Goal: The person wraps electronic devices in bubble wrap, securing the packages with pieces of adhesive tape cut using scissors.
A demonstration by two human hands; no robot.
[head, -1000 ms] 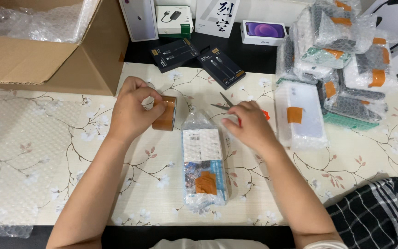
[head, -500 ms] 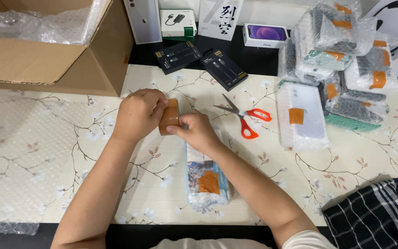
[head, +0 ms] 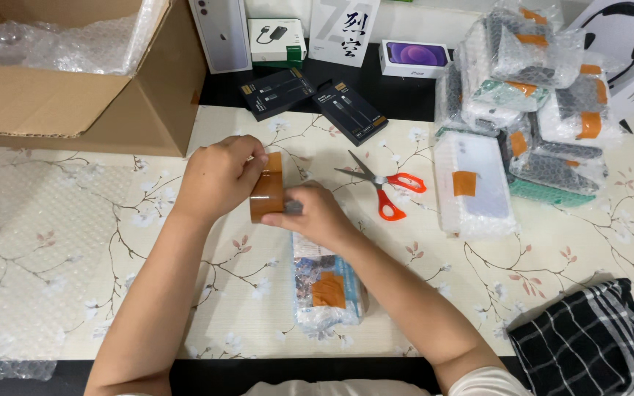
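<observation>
Both hands on the tape roll.
Left hand (head: 218, 180) clamped brown tape roll (head: 268, 189); right hand (head: 317, 216) fingers pinched its edge at 4 o'clock, bubble-wrapped parcel (head: 326, 282) lengthwise toward 6.

Right hand (head: 317, 214) now off the scissors (head: 383, 187), left lying open on the table beyond the wrapped parcel (head: 326, 282), and over at the brown tape roll (head: 268, 188) beside the left hand (head: 218, 176). Fingertips pinching at the roll's lower edge, probably on the tape end, though hidden. Roll drawn slightly nearer. Right forearm now crossing the parcel's top.
</observation>
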